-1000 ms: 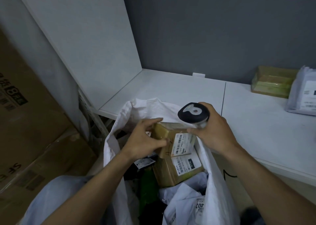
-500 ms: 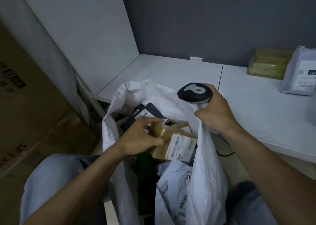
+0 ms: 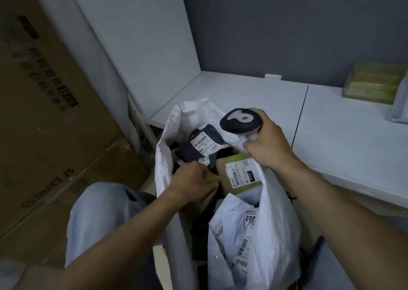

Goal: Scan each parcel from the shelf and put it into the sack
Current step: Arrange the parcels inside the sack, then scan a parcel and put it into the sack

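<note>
The small brown cardboard parcel (image 3: 207,198) now sits lower inside the white woven sack (image 3: 164,157) than half a second ago, just left of the brown OTO-labelled box (image 3: 240,172). The left hand (image 3: 192,183) still grasps it with curled fingers. The right hand (image 3: 268,146) clasps the black-topped handheld scanner (image 3: 241,122) and the sack rim.

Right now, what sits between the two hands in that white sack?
In the head view, a brown labelled parcel lies between the left hand and the right hand, which grips the scanner.
</note>
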